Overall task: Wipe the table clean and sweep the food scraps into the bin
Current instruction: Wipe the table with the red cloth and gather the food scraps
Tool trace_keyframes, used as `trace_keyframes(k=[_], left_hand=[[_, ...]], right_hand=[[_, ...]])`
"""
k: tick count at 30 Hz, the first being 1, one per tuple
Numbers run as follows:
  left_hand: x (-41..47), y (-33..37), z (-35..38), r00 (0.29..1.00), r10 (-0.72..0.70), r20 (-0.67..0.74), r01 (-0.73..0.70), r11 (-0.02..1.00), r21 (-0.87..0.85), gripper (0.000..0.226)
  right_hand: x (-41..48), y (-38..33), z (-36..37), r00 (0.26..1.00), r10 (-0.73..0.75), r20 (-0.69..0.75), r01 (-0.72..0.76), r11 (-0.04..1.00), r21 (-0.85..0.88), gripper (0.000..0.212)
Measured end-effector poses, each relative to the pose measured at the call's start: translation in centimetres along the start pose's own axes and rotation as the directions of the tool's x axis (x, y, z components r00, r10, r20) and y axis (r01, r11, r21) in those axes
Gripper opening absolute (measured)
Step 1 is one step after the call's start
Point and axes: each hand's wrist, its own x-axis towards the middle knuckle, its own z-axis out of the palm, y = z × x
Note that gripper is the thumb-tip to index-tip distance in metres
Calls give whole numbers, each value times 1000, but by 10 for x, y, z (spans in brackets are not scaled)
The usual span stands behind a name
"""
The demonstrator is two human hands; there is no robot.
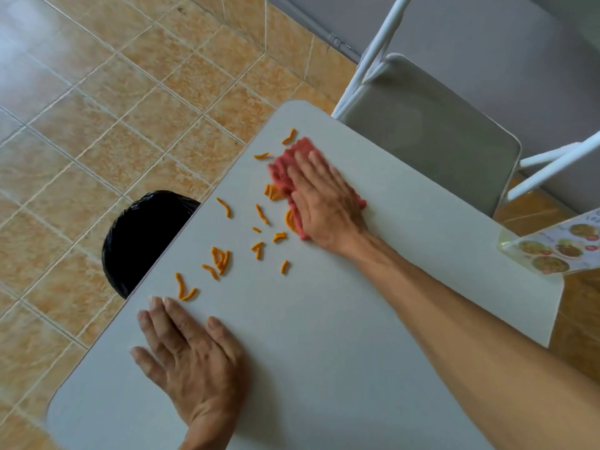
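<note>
Several orange food scraps [220, 261] lie scattered over the left half of the grey table [357, 319]. My right hand [324, 203] presses flat on a pink cloth [285, 167] at the far side of the table, with scraps touching the cloth's left edge. My left hand [191, 355] rests flat on the table near its left edge, fingers spread, holding nothing. A bin lined with a black bag [143, 235] stands on the floor just below the table's left edge, partly hidden by the table.
A grey folding chair [431, 131] with a white frame stands at the table's far side. A printed card with food pictures [558, 248] leans at the right corner. Tan tiled floor [97, 125] lies to the left.
</note>
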Motion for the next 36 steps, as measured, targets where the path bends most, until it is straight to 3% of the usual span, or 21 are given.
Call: trace_keyframes(k=[2, 4, 9, 12, 14, 24, 28, 32, 36], left_hand=[[0, 0, 0, 1000, 2, -12, -2, 1000, -4, 73], [2, -2, 1, 1000, 3, -10, -3, 1000, -12, 73], [1, -1, 4, 1000, 10, -30, -10, 1000, -26, 72], [2, -2, 6, 999, 13, -31, -13, 1000, -21, 72], [2, -3, 6, 999, 16, -33, -16, 1000, -19, 72], [5, 13, 7, 998, 62, -33, -63, 997, -34, 71], [3, 13, 7, 998, 53, -21, -53, 998, -37, 72], [-15, 3, 12, 998, 53, 27, -53, 999, -5, 72], [-12, -1, 9, 999, 42, 21, -42, 999, -2, 72]], right_hand=[[-3, 6, -2, 993, -118, 0, 118, 993, 12, 56], [-10, 24, -7, 994, -106, 5, 106, 994, 2, 54], [-11, 74, -14, 995, 99, -10, -99, 995, -21, 54], [32, 74, -16, 951, 300, 76, -301, 954, 8, 64], [61, 67, -15, 939, 318, 132, -322, 947, 10, 65], [129, 38, -27, 929, -20, 369, -12, 996, 86, 51], [113, 0, -29, 879, -186, 439, 139, 981, 137, 45], [66, -25, -18, 775, -330, 540, 261, 944, 203, 53], [65, -27, -14, 739, -410, 535, 334, 912, 238, 50]])
